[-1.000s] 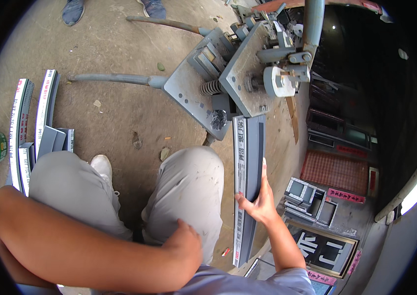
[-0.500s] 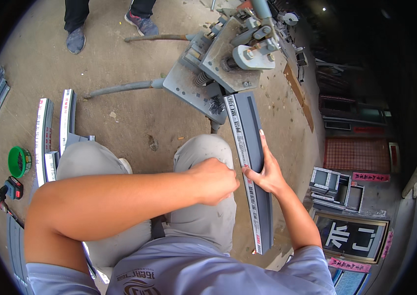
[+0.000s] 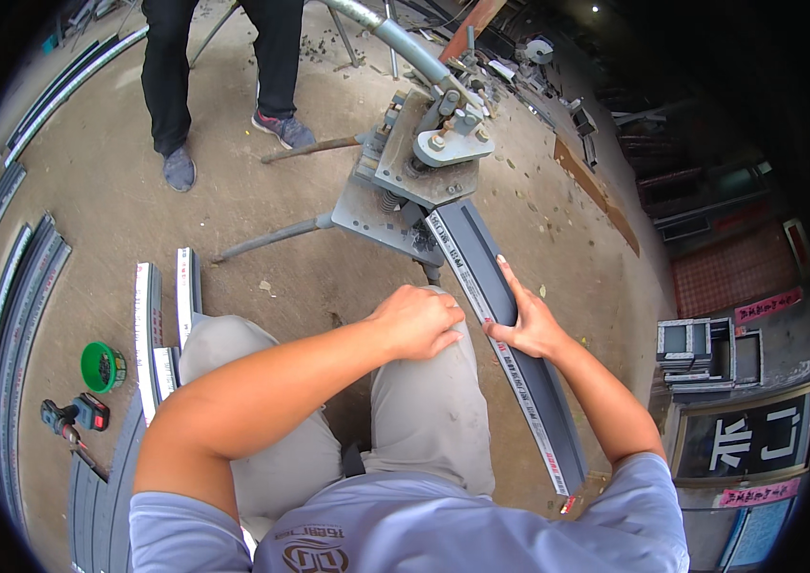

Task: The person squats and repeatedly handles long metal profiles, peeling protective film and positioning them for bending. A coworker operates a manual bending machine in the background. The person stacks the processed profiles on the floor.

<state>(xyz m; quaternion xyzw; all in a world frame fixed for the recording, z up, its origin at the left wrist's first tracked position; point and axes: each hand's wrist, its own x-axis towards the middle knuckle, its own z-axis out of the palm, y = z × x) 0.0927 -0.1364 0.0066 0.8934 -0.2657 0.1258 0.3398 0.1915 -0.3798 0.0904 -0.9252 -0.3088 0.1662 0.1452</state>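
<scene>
My right hand (image 3: 531,323) grips a long grey metal profile (image 3: 544,406), its thumb on the printed white film strip and its fingers along the far side. The profile slants away from me, and its far end meets a grey lever-handled press (image 3: 424,177) standing on splayed legs. I cannot tell how far that end sits inside the press. On my right knee rests my left hand (image 3: 417,323), fingers loosely bent and thumb apart, with nothing visible in it.
Left of my knees are upright film-covered profiles (image 3: 145,315), a green bucket (image 3: 102,367) and a cordless drill (image 3: 75,415). Long profiles (image 3: 31,286) lie farther left. A person's legs (image 3: 168,91) stand beyond. Small frames (image 3: 686,339) and a framed sign (image 3: 748,435) are at right.
My left hand has loosened from a fist and now lies on the knee. The view has shifted, showing more of the far floor. My right hand keeps its hold on the profile.
</scene>
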